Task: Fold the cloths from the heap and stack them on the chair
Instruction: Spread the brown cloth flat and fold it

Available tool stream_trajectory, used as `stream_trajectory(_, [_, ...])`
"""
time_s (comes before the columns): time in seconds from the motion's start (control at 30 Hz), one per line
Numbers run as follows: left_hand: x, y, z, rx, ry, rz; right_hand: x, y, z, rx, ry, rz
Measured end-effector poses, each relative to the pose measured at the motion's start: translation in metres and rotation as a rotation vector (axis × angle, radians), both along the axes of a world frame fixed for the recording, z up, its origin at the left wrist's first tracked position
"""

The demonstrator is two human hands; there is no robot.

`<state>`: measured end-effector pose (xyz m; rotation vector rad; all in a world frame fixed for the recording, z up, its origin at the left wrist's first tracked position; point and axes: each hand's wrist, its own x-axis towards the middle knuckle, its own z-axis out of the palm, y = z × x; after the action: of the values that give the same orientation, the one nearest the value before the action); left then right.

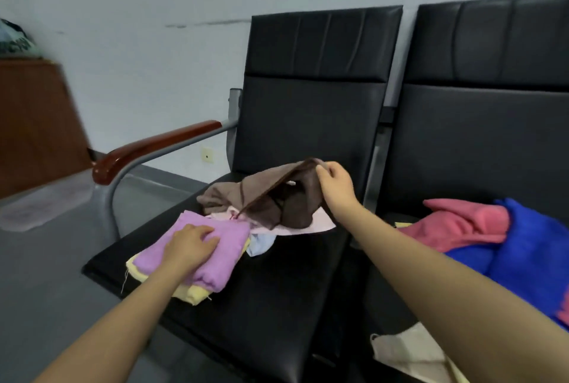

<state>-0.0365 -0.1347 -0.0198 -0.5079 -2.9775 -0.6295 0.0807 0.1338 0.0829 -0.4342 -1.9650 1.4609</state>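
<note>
Here, black chair (pixel 277 305) seats hold cloths (pixel 271 198) against a grey wall (pixel 123 13).

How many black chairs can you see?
2: the black padded chair with the wooden armrest, holding the folded cloths, and another black padded chair beside it, on its right.

Both bare forearms reached forward from the lower edge of the view. The left arm ran up from the lower left, and the left hand (pixel 190 244) lay palm down, its fingers spread and nearly straight, resting flat on a folded purple cloth (pixel 215 255). The right arm stretched in from the lower right, longer and higher, with the wrist raised. The right hand (pixel 334 182) was lifted well above the other, back of the hand toward the viewer, fingers curled and pinching the edge of a brown cloth (pixel 277 198).
</note>
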Motion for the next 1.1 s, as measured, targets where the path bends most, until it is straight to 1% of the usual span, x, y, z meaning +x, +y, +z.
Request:
stream_trajectory(0.03, [0.006,0.006,0.016,0.063,-0.067,0.004,0.006,0.005,0.027,-0.06,0.057,0.009])
stream_trajectory(0.07, [0.012,0.014,0.033,0.165,-0.1,0.003,0.014,0.01,0.053,-0.09,0.1,0.022])
stream_trajectory(0.1, [0.024,0.025,0.054,0.288,-0.1,-0.002,0.025,0.014,0.077,-0.102,0.129,0.041])
stream_trajectory(0.17, [0.051,0.052,0.095,0.53,-0.038,-0.049,0.053,0.021,0.116,-0.111,0.182,0.094])
stream_trajectory(0.23, [0.088,0.08,0.134,0.697,-0.011,-0.128,0.09,0.027,0.146,-0.13,0.24,0.151])
stream_trajectory(0.27, [0.114,0.097,0.154,0.776,-0.019,-0.206,0.115,0.031,0.159,-0.139,0.251,0.18])
stream_trajectory(0.37, [0.188,0.137,0.186,0.956,-0.169,-0.428,0.175,0.039,0.174,-0.173,0.226,0.277])
stream_trajectory(0.47, [0.261,0.172,0.193,1.102,-0.439,-0.58,0.237,0.049,0.171,-0.194,0.177,0.262])
stream_trajectory(0.53, [0.307,0.194,0.19,1.15,-0.595,-0.643,0.282,0.062,0.161,-0.228,0.15,0.2])
stream_trajectory(0.57, [0.328,0.203,0.188,1.168,-0.619,-0.664,0.301,0.069,0.155,-0.235,0.141,0.172])
stream_trajectory(0.6, [0.347,0.211,0.183,1.167,-0.579,-0.69,0.32,0.077,0.149,-0.232,0.135,0.15])
stream_trajectory(0.7, [0.384,0.23,0.161,1.002,-0.346,-0.773,0.365,0.095,0.135,-0.261,0.141,0.104])
stream_trajectory(0.77, [0.404,0.247,0.142,0.863,-0.292,-0.822,0.4,0.108,0.126,-0.288,0.122,0.029])
stream_trajectory(0.8, [0.41,0.255,0.135,0.826,-0.276,-0.827,0.413,0.113,0.122,-0.309,0.111,-0.005])
stream_trajectory(0.87, [0.422,0.268,0.123,0.8,-0.272,-0.828,0.439,0.124,0.114,-0.376,0.097,-0.068])
stream_trajectory(0.97, [0.443,0.285,0.11,0.814,-0.281,-0.809,0.466,0.136,0.104,-0.438,0.06,-0.12])
stream_trajectory(1.03, [0.458,0.292,0.103,0.872,-0.334,-0.814,0.477,0.141,0.1,-0.446,0.054,-0.134])
stream_trajectory(1.1, [0.474,0.297,0.098,0.87,-0.399,-0.872,0.484,0.143,0.097,-0.459,0.069,-0.141])
